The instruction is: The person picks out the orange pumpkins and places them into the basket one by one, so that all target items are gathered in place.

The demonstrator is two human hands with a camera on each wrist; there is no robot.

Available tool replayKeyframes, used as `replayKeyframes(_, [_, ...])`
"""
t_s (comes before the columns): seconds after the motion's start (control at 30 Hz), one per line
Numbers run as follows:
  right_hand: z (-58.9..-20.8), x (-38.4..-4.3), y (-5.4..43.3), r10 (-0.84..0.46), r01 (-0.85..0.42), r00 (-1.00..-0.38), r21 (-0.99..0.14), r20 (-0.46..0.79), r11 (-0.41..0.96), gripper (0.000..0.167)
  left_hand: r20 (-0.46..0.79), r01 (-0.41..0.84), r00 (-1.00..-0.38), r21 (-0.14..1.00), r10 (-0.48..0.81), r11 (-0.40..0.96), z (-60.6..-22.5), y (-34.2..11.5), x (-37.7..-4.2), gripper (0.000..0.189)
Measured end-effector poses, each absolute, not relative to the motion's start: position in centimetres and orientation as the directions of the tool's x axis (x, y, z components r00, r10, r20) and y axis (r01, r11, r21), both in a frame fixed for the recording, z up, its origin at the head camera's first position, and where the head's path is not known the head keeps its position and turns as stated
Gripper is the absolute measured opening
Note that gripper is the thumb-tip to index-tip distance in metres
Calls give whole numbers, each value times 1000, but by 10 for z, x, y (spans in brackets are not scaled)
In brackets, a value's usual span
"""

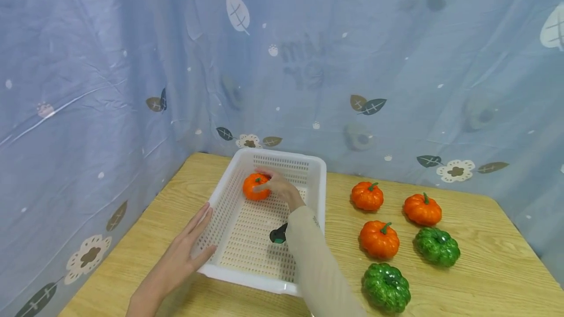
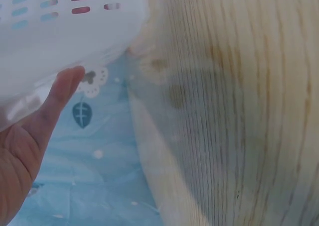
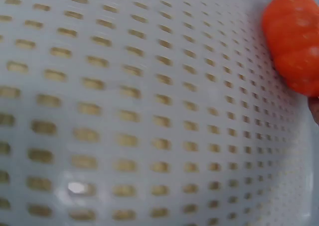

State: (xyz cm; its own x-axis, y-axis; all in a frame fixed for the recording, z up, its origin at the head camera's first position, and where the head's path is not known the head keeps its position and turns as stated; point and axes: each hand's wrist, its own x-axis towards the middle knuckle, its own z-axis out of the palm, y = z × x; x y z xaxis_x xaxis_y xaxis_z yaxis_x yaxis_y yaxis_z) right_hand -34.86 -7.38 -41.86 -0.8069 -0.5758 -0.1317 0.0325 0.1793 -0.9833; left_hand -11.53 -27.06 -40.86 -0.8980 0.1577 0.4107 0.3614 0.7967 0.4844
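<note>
My right hand point(image 1: 279, 186) reaches into a white perforated plastic basket point(image 1: 304, 283). Its fingers curl over an orange mini pumpkin point(image 1: 251, 188) with a green stem, at the basket's far left corner. In the right wrist view that pumpkin point(image 3: 294, 42) is at the upper right, and only a fingertip edge shows beside it. At the basket's near left side, my left hand point(image 1: 176, 260) lies against the wall with fingers extended and the thumb apart, over the rim. The left wrist view shows a straight digit point(image 2: 62, 89) along the basket's white edge point(image 2: 60, 52).
Right of the basket, on the wooden table point(image 1: 339, 238), sit three orange pumpkins point(image 1: 380, 239) and two green ones point(image 1: 387, 287). A blue patterned curtain point(image 1: 308, 72) hangs behind and along the left. A small black piece point(image 1: 277, 234) shows beside the right sleeve.
</note>
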Motion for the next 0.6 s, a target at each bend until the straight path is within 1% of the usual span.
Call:
replayKeyframes(0.07, [-417, -350, -72, -586, 4, -800, -978, -130, 211, 73, 418, 367, -894, 483, 159, 795, -409, -270, -116, 72])
replayKeyframes(0.23, [-418, -353, -72, -580, -18, -803, -966, -139, 257, 71, 437, 381, -885, 476, 163, 793, -409, -270, -115, 72])
replayKeyframes(0.43, [-422, -354, -74, -561, -4, -819, -976, -122, 219, 67, 439, 373, -885, 469, 155, 801, -409, -270, -114, 71])
replayKeyframes(0.6, [-424, -355, -75, -526, -3, -843, -976, -114, 216, 68, 406, 344, -903, 483, 143, 805, -407, -269, -114, 71])
